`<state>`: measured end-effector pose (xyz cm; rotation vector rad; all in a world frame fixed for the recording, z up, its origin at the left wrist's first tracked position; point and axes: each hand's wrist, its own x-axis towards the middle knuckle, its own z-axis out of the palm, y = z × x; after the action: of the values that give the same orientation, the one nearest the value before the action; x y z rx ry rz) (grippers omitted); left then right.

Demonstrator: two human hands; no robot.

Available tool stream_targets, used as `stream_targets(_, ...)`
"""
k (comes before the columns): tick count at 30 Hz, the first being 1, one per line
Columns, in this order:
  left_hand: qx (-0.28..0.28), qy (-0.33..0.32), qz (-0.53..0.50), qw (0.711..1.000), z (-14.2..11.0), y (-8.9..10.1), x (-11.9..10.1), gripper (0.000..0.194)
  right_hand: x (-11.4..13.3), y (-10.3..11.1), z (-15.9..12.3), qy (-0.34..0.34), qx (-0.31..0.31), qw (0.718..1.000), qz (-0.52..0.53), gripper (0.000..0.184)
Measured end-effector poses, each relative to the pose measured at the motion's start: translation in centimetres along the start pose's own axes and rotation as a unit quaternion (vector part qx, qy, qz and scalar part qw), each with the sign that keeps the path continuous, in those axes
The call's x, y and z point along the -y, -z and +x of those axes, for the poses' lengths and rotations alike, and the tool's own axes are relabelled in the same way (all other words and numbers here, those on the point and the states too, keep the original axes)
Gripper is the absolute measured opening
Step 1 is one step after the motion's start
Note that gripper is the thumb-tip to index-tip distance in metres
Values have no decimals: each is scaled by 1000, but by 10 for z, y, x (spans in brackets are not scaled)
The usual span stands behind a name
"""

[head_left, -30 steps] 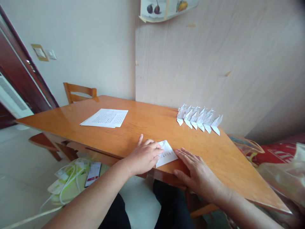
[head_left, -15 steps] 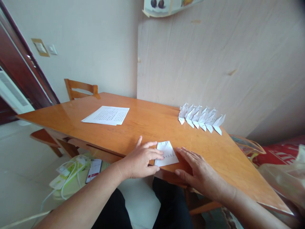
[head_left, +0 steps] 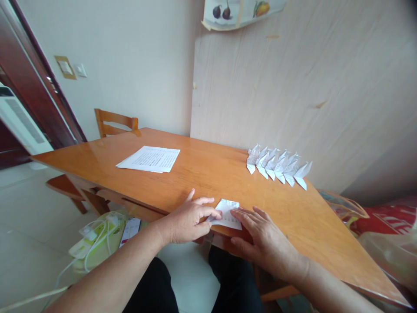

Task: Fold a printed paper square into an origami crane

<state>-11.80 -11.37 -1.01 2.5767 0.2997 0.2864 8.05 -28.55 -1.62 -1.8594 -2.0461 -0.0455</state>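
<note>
A small folded sheet of printed paper [head_left: 230, 221] lies near the front edge of the wooden table. On its left side rests my left hand [head_left: 190, 219], fingers spread, with the index fingertip on the paper and the thumb by its lower left corner. From the right, my right hand [head_left: 263, 237] lays its outstretched fingertips on the paper's right edge, its thumb held apart. Farther back on the right, several folded white paper pieces [head_left: 280, 166] stand nested in a row. A stack of printed sheets [head_left: 151, 159] lies at the back left.
The wooden table [head_left: 202, 165] reaches back to the wall. A wooden chair [head_left: 115, 123] stands behind its left end. Below on the left, a phone [head_left: 129, 230] and white cables [head_left: 106, 239] lie on a stool. Red and clear bags [head_left: 384, 224] sit at the right.
My right hand has moved left onto the paper's right edge. The paper has turned and its outline has changed, while my left fingers stay at its left side. The view has shifted slightly.
</note>
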Motion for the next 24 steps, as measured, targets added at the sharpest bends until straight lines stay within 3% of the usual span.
stream_targets(5,-2,3,10,1000,3,0,1,34,-1,9,8,21,4,1000,5,21)
stream_targets(10,0,5,-2,1000,4,1,4,27,-10,5,12,75,-26,997,-8,22)
stream_targets(15,-34,32,10,999,4,4,11,26,-13,4,14,86,-22,996,3,22)
stream_targets(20,-42,46,10,998,5,5,15,22,-15,7,15,65,-10,997,39,24)
stream_targets(24,-38,60,14,997,7,6,15,17,-15,5,20,9,3,996,91,25)
